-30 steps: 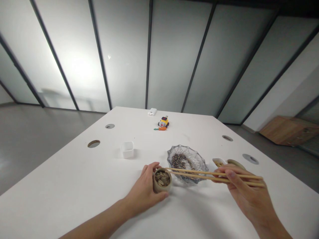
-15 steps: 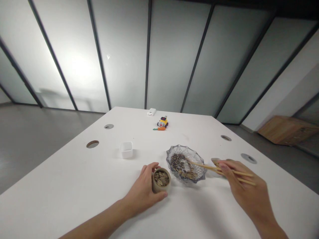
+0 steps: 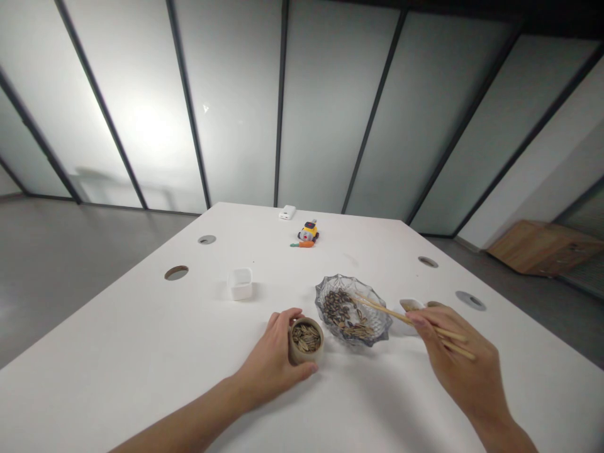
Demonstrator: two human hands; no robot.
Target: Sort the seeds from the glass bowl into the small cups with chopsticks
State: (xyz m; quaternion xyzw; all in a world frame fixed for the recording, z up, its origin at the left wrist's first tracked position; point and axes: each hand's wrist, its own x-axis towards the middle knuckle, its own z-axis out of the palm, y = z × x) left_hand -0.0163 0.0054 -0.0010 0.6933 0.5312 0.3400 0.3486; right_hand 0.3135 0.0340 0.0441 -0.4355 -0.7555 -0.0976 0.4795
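My left hand is wrapped round a small beige cup on the white table. Inside the cup lie striped sunflower seeds. My right hand grips a pair of wooden chopsticks, their tips over the inside of a scalloped clear glass bowl. Dark seeds fill the bowl's left side, and paler seeds lie toward its front. I cannot make out whether the chopsticks pinch a seed. Beyond my right fingers, a small white dish is partly hidden.
A square white container stands left of the bowl. Farther back are a yellow toy vehicle, an orange toy screwdriver and a white box-shaped device. Round holes pierce the table near its sides.
My right hand has shifted slightly left, and the chopstick tips have risen a little within the bowl. More of the white dish shows. My left hand and the cup have stayed put.
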